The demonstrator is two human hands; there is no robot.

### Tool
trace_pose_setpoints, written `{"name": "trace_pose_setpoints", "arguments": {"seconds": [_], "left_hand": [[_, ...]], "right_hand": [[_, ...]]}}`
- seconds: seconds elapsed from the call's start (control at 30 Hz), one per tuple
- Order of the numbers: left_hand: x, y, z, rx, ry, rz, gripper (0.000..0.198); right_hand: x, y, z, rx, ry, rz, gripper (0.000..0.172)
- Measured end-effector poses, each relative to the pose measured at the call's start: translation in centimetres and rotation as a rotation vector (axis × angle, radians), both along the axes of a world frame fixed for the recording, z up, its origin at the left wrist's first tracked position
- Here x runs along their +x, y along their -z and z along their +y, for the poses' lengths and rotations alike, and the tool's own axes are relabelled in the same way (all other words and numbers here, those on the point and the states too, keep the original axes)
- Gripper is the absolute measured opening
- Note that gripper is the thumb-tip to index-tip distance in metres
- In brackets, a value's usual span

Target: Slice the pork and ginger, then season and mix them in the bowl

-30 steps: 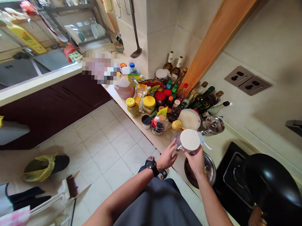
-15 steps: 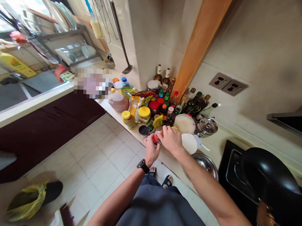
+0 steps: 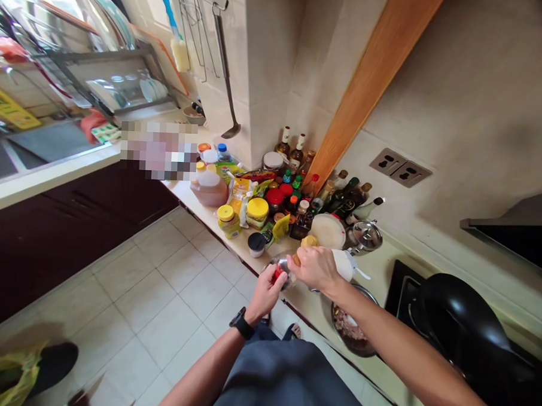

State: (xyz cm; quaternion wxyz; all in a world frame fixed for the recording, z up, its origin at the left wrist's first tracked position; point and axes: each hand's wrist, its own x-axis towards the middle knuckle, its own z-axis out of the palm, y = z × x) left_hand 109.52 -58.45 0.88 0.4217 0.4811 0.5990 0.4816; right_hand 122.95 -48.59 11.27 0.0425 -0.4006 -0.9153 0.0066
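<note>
My left hand (image 3: 266, 291) is wrapped round a small clear jar (image 3: 286, 265) with a red label. It is held over the counter's front edge, and its contents cannot be made out. My right hand (image 3: 317, 268) is closed on an orange-brown cap (image 3: 296, 260) at the jar's upper right. Fingers hide whether cap and jar are touching. Below my right forearm stands a steel bowl (image 3: 335, 327) with what looks like minced meat in it. A dark-lidded jar (image 3: 256, 243) is just beyond my left hand.
Yellow-lidded jars (image 3: 257, 209), sauce bottles (image 3: 303, 216) and packets crowd the counter. A white round container (image 3: 328, 230) and a steel lidded pot (image 3: 366, 236) stand behind my right hand. On the right is a black wok (image 3: 461, 319) on the stove. A ladle (image 3: 226, 81) hangs at the wall.
Both hands have come slightly lower in view with the jar, and my right hand has turned. More of the clear jar and the meat in the bowl now shows. The camera view has shifted.
</note>
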Motion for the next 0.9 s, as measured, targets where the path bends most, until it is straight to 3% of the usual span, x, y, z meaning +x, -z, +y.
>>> {"name": "trace_pose_setpoints", "arguments": {"seconds": [0.2,0.3,0.37,0.47,0.6,0.7,0.9], "left_hand": [[-2.3,-4.2,-2.4,-0.144,0.317,-0.073,0.046],[-2.7,-5.3,-3.1,-0.235,0.423,-0.087,0.048],[-2.3,-5.6,-3.5,-0.261,0.468,-0.063,0.048],[-0.9,-5.6,-4.2,-0.272,0.475,0.063,0.047],[2.0,-5.0,-5.2,-0.256,0.497,0.239,0.047],[4.9,-4.7,-5.5,-0.246,0.538,0.326,0.046],[11.2,-3.6,-5.4,-0.27,0.561,0.518,0.052]], "right_hand": [[3.9,-2.7,-3.1,-0.063,-0.355,0.013,0.03],[5.6,-4.1,-5.2,-0.146,-0.388,0.052,0.015],[6.8,-4.5,-6.5,-0.195,-0.356,0.106,0.024],[9.8,-4.3,-8.4,-0.253,-0.193,0.244,0.032],[16.0,-2.6,-11.4,-0.187,0.202,0.473,0.038],[21.1,-1.0,-14.6,-0.152,0.443,0.527,0.037],[28.0,1.4,-21.5,-0.219,0.619,0.566,0.034]]}}
